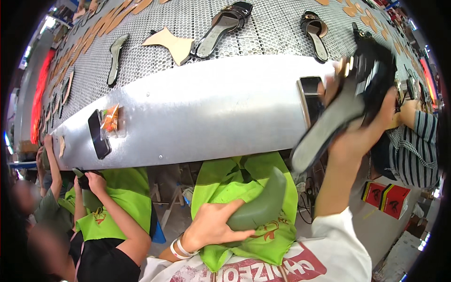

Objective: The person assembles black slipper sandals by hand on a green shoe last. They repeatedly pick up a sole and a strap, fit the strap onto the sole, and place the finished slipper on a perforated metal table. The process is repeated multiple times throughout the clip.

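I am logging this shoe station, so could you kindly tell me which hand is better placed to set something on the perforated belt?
Probably the right hand: it holds the black sandal raised beside the belt, while the left hand grips the green last at the lap.

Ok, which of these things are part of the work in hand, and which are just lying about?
In hand:
- grey-green shoe last, held by the left hand
- black sandal, held up by the right hand

Lying about:
- two phones on the metal ledge
- snack packet
- sandals and tan cut pieces on the perforated belt
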A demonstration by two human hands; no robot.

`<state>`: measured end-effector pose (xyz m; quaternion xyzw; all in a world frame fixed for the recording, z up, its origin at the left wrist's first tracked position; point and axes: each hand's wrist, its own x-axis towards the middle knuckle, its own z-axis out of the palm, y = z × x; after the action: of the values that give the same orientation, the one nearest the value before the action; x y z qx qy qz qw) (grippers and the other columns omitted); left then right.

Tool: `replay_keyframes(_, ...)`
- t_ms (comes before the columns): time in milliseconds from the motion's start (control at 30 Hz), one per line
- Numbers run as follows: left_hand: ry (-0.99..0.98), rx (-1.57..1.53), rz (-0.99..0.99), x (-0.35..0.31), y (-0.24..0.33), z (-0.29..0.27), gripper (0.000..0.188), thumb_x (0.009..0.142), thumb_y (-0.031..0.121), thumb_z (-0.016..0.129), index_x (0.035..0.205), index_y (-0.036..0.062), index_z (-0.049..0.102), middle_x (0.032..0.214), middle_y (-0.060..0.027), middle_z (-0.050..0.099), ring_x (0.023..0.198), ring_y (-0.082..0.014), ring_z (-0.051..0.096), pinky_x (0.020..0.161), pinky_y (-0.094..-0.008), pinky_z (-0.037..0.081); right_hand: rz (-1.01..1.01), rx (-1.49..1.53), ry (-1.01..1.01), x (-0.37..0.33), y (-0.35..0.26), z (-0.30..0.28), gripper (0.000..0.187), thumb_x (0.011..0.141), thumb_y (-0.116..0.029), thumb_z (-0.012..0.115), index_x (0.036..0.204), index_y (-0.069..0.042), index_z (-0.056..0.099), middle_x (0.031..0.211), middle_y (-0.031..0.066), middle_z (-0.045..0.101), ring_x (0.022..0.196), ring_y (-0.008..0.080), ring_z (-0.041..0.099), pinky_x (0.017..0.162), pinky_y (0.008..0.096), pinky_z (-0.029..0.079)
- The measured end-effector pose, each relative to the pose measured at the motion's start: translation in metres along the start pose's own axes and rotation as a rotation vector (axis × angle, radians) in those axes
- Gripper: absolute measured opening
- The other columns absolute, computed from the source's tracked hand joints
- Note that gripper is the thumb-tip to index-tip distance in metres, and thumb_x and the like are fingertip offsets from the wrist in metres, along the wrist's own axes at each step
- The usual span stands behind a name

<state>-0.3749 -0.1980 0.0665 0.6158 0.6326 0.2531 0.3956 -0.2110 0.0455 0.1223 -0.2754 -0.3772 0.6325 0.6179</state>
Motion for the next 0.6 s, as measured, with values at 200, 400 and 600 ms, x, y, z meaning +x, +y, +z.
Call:
replay_keyframes(200, 0.278, 0.158, -0.091, 0.020, 0.005, -0.040, 0.061, 0.058, 0.030, 0.089, 0.106, 0.0008, 0.064, 0.079, -0.0171, 0.069, 0.069, -0.0300, 0.070, 0.063, -0.0338, 0.055, -0.279, -0.355, 0.290, 0.137, 0.015, 0.011, 0.061, 0.102, -0.049, 0.040, 0.136, 0.001, 0.042, 0.130, 0.0205, 0.053, 0.121, 0.0326, 0.053, 0.102, 0.0417, 0.040)
replay_keyframes(400, 0.446, 0.545, -0.220, 0.047, -0.011, -0.090, 0.059, 0.063, 0.038, 0.086, 0.104, 0.0015, 0.065, 0.072, -0.0188, 0.066, 0.066, -0.0370, 0.065, 0.060, -0.0422, 0.051, 0.035, 0.526, -0.857, -0.036, 0.017, 0.028, 0.080, 0.097, -0.063, 0.031, 0.143, 0.003, 0.036, 0.140, 0.0239, 0.048, 0.126, 0.0378, 0.048, 0.105, 0.0529, 0.035)
replay_keyframes(600, 0.568, 0.712, -0.213, 0.073, -0.025, -0.100, 0.054, 0.064, 0.031, 0.086, 0.106, 0.0035, 0.067, 0.077, -0.0206, 0.068, 0.068, -0.0382, 0.066, 0.062, -0.0418, 0.051, 0.291, 0.973, -0.803, -0.110, 0.022, 0.073, 0.092, 0.093, -0.070, 0.031, 0.136, 0.010, 0.040, 0.130, 0.0255, 0.053, 0.113, 0.0361, 0.053, 0.095, 0.0500, 0.039)
